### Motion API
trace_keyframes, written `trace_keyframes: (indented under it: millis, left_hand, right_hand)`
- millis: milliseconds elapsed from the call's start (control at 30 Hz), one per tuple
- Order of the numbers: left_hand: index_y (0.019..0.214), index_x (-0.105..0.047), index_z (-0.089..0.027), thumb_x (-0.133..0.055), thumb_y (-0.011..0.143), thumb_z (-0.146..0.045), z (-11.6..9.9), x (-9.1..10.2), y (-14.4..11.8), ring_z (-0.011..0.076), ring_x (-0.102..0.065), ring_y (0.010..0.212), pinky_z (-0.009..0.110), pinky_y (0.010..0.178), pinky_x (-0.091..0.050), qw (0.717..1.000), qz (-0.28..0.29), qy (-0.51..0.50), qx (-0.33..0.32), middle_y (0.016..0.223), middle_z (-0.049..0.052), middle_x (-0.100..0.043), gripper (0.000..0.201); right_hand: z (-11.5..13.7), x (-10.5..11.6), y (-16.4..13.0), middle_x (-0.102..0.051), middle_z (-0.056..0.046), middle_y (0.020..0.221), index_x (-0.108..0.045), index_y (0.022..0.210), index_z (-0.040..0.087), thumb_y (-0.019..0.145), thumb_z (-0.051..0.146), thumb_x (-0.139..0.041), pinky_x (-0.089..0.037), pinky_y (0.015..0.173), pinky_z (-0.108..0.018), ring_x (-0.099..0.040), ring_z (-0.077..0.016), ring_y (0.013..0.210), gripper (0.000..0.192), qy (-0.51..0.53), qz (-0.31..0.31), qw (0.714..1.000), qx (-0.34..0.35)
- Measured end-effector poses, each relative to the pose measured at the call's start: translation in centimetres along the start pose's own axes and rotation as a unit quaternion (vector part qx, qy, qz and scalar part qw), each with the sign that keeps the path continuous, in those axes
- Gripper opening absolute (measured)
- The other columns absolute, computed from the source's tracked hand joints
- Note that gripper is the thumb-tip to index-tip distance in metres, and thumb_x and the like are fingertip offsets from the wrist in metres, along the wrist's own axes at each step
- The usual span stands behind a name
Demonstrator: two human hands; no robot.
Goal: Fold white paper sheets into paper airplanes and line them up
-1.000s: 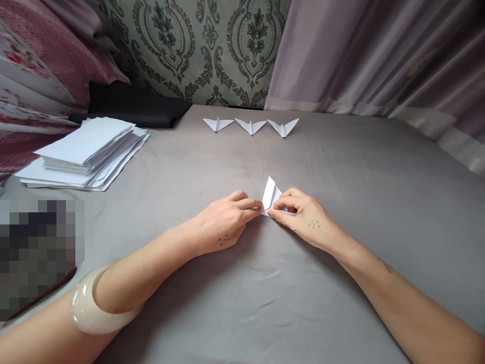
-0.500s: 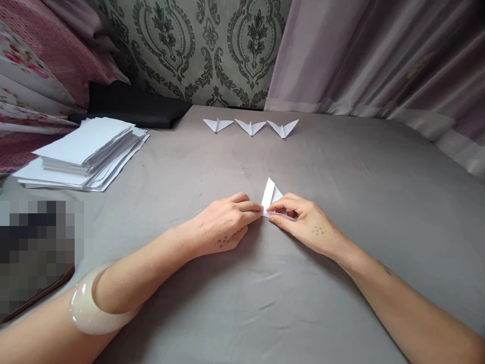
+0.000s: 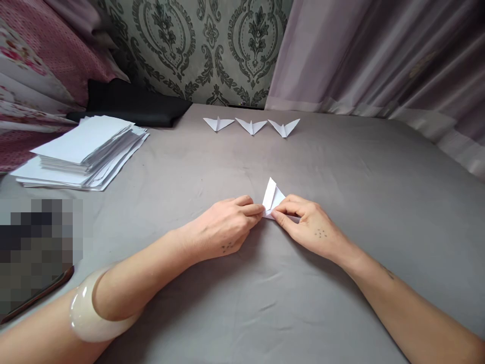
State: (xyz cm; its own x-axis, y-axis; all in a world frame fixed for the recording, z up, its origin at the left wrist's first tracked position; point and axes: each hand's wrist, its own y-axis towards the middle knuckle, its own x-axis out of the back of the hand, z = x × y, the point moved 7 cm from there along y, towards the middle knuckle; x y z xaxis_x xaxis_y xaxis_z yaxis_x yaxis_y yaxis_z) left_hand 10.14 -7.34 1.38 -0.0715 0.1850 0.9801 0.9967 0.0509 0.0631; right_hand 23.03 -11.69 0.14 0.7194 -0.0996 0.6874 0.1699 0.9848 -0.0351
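A small sheet of white folded paper (image 3: 270,194) lies on the grey cloth between my hands, one pointed flap directed away from me. My left hand (image 3: 237,222) has its fingers curled together, their tips pressing the paper's left corner. With thumb and forefinger my right hand (image 3: 303,220) pinches the near edge of the paper, and its fingers cover the right part. Farther back, three folded paper pieces with spread wings stand in a row: a left one (image 3: 219,124), a middle one (image 3: 251,127) and a right one (image 3: 284,128).
A stack of white paper (image 3: 81,146) sits at the left, before a folded black cloth (image 3: 132,103). At the left edge lies a dark, pixelated flat object (image 3: 38,273). Curtains (image 3: 359,55) hang at the right, patterned wallpaper (image 3: 210,50) behind. A pale bangle (image 3: 87,308) circles my left forearm.
My right thumb and forefinger have closed together on the paper's near edge and shifted slightly right. The left hand keeps its place at the corner.
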Motion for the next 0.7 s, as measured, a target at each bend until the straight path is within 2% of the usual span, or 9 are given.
trace_keyframes:
  millis: [100,300,700]
  left_hand:
    - [0.112,-0.064,-0.012,-0.035,0.087,-0.003,0.06,0.33,0.03,0.0219,-0.053,0.097,0.034,0.085,-0.051,0.999,-0.02,-0.033,0.002,0.119,0.01,-0.063,0.039]
    - [0.112,-0.063,-0.012,-0.035,0.086,-0.002,0.24,0.34,-0.01,0.0224,-0.054,0.1,0.034,0.085,-0.051,0.998,-0.035,-0.052,0.008,0.117,0.011,-0.064,0.04]
    - [0.115,-0.062,-0.013,-0.035,0.083,-0.001,0.54,0.13,0.01,0.0219,-0.054,0.101,0.032,0.083,-0.051,0.996,-0.044,-0.071,0.018,0.122,0.008,-0.063,0.044]
  right_hand:
    - [-0.29,0.22,-0.06,-0.066,-0.001,0.089,-0.07,0.078,0.025,0.086,0.033,-0.054,-0.043,0.067,-0.027,-0.06,-0.0159,0.079,0.02,-0.023,-0.034,0.999,-0.029]
    - [-0.38,0.31,0.07,-0.065,-0.001,0.084,-0.067,0.073,0.025,0.082,0.034,-0.057,-0.041,0.062,-0.027,-0.059,-0.0151,0.072,0.017,-0.048,-0.059,0.996,-0.047]
    - [-0.62,0.3,0.5,-0.065,0.001,0.082,-0.064,0.068,0.024,0.079,0.033,-0.057,-0.041,0.064,-0.028,-0.059,-0.0154,0.073,0.016,-0.059,-0.059,0.994,-0.076]
